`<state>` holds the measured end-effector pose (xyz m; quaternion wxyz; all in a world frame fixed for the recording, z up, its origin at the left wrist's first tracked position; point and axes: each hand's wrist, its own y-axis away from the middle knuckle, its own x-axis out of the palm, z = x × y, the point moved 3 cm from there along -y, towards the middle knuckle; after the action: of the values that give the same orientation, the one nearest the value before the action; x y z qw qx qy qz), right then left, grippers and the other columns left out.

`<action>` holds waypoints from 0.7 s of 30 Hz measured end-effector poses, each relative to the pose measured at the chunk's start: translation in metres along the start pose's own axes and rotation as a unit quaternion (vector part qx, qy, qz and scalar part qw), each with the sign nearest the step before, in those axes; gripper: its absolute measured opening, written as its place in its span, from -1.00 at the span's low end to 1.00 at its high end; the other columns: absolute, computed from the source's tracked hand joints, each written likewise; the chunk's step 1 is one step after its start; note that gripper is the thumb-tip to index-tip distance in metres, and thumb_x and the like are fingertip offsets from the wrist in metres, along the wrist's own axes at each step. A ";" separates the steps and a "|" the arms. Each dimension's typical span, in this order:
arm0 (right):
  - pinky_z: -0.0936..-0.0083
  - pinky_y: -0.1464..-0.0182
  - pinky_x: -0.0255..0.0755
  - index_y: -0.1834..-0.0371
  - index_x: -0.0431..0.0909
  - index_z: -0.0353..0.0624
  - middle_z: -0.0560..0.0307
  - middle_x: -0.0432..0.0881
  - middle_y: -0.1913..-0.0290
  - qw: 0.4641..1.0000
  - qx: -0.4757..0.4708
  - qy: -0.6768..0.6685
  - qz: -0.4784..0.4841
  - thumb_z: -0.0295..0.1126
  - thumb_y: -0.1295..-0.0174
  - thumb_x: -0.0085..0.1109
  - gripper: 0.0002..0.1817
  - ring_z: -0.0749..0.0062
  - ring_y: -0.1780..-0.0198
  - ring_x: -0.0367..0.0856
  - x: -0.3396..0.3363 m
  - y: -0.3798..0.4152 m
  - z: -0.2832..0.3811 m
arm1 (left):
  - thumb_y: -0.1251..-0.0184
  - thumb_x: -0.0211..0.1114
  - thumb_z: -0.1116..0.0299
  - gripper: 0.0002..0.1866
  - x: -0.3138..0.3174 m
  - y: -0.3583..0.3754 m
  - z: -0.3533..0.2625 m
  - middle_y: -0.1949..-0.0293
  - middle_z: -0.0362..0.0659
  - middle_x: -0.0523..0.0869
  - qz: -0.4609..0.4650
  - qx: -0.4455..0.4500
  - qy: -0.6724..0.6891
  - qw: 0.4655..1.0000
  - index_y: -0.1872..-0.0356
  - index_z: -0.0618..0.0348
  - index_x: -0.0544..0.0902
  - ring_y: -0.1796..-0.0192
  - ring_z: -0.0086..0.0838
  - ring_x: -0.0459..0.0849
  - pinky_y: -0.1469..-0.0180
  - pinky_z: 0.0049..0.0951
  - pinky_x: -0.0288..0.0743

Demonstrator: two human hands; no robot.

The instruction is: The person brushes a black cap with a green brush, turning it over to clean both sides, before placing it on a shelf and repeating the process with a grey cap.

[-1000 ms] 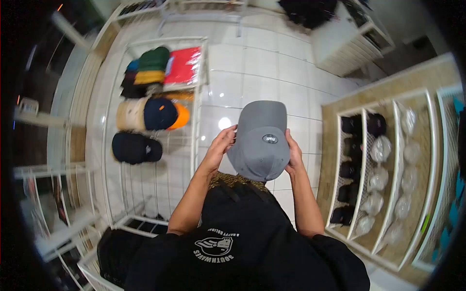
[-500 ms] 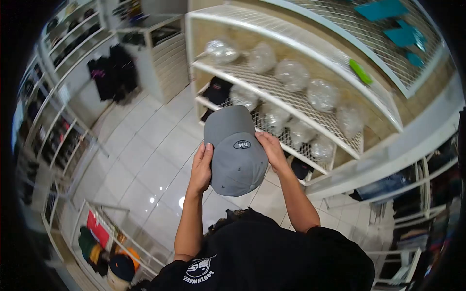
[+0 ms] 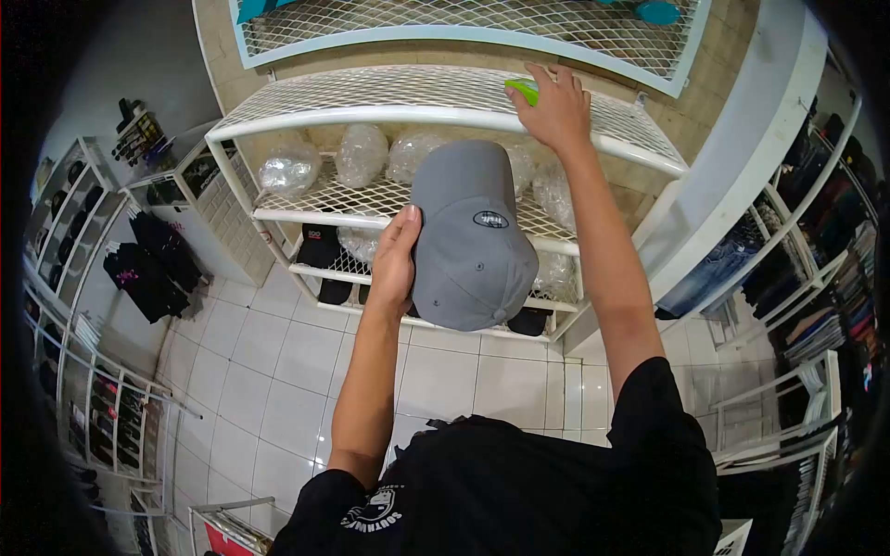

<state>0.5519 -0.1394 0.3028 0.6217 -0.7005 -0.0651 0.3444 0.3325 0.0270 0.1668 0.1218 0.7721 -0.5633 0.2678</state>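
A grey baseball cap (image 3: pixel 473 241) with a dark oval patch is held up in front of the shelf, brim pointing away from me. My left hand (image 3: pixel 397 264) is closed on its left side, thumb lying on top near the base of the brim. Off to the right, my right arm stretches up to the top shelf. There my right hand (image 3: pixel 558 109) has its thumb and fingers around a bright green elongated object (image 3: pixel 524 90), partly covered by the hand.
A white wire-mesh shelf (image 3: pixel 371 116) stands ahead, with several plastic-wrapped round bundles (image 3: pixel 362 156) and dark caps (image 3: pixel 319 246) on its lower levels. Above hangs a mesh panel (image 3: pixel 445 32). Hanging black shirts (image 3: pixel 153 264) are on the left, folded clothes (image 3: pixel 820 324) on the right.
My right hand has let go of the cap and reached up to the green object on the top shelf. My left hand keeps the cap. The view has turned right, to face the shelf.
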 end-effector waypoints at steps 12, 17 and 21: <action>0.22 -0.31 0.37 -0.44 0.51 -0.14 -0.05 0.54 -0.17 0.759 -0.142 -0.537 0.339 -0.43 -0.05 0.52 -0.23 0.07 -0.23 0.53 -0.077 0.179 0.177 | -0.70 -0.21 -0.18 -0.28 -0.099 0.108 0.010 -0.14 -0.10 0.70 -0.160 -0.023 -0.144 0.976 -0.25 0.34 0.61 -0.15 -0.50 0.62 -0.28 -0.47 0.44; 0.21 -0.24 0.43 -0.45 0.49 -0.15 -0.11 0.54 -0.14 0.766 -0.073 -0.545 0.333 -0.45 -0.09 0.47 -0.25 -0.03 -0.18 0.55 -0.040 0.200 0.222 | -0.64 -0.42 -0.33 -0.08 -0.118 0.158 -0.006 -0.10 0.00 0.73 -0.205 -0.057 -0.222 0.952 -0.21 0.37 0.65 -0.16 -0.39 0.63 -0.30 -0.42 0.42; 0.18 -0.31 0.35 -0.45 0.50 -0.12 -0.09 0.52 -0.16 0.676 -0.215 -0.605 0.362 -0.45 -0.09 0.46 -0.26 0.00 -0.22 0.52 -0.060 0.234 0.270 | -0.57 -0.49 -0.43 0.03 -0.144 0.182 0.002 0.00 -0.03 0.76 -0.306 -0.024 -0.181 0.934 -0.16 0.38 0.68 -0.05 -0.39 0.68 -0.22 -0.41 0.49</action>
<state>0.2754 0.0017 0.1149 0.1051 -0.4223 -0.2412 0.8675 0.1305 0.0808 0.0649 0.1130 0.9393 -0.3184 0.0597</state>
